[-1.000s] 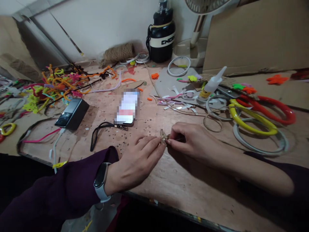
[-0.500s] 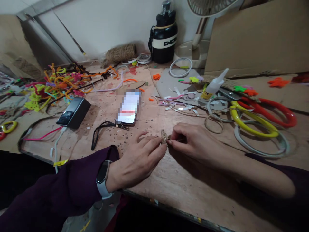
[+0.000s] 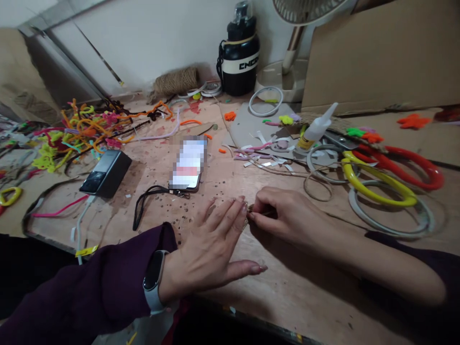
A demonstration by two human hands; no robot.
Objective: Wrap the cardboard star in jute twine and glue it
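My left hand lies flat on the wooden table, fingers stretched out and spread, thumb pointing right. Its fingertips rest on or cover a small twine piece, of which only a sliver shows. My right hand is closed in a pinch right beside it, thumb and fingers pressed on the same twine piece. A grey wristband sits on my left wrist. A phone with a black strap lies just beyond my left hand.
Yellow and red rings and grey hoops lie at the right, with a glue bottle. A pile of pipe cleaners is at the left, a black power bank, a twine spool, a black bottle, cardboard behind.
My left hand has gone from pinching the twine piece to lying flat with fingers spread over it. My right hand has kept its pinch in place.
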